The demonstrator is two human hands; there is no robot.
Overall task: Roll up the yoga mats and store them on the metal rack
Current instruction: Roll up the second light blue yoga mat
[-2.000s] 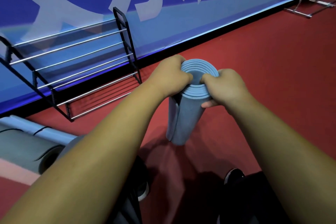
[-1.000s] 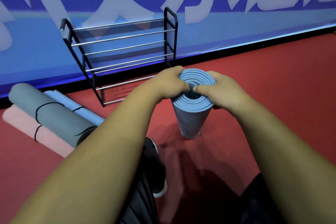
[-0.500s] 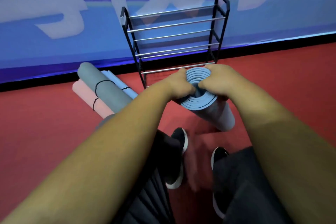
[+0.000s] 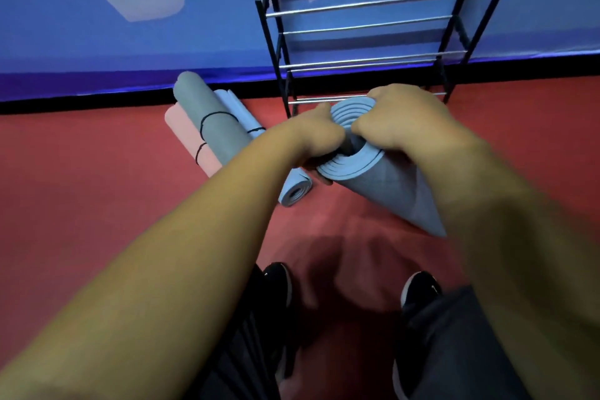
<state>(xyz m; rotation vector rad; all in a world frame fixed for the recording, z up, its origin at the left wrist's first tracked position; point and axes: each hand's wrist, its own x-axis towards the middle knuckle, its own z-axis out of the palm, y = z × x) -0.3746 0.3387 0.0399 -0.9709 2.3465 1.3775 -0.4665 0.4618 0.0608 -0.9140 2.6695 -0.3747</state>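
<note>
I hold a rolled blue-grey yoga mat [image 4: 386, 187] by its spiral end, tilted down to the right over the red floor. My left hand [image 4: 316, 135] grips the left rim of that end, thumb at the core. My right hand [image 4: 402, 122] grips the right rim, fingers curled over the top. The black metal rack [image 4: 367, 32] with silver bars stands just behind my hands, against the blue wall banner; its shelves hold nothing that I can see.
Left of the rack lie three rolled mats bound with black bands: a grey mat [image 4: 211, 120], a pink mat [image 4: 191, 143] and a light blue mat [image 4: 289, 188]. My black shoes [image 4: 276, 289] stand on the red floor [image 4: 97, 178] below.
The mat went from standing upright on the floor to tilted in both hands. My view swung left, bringing the rack behind my hands and the three bound mats into sight.
</note>
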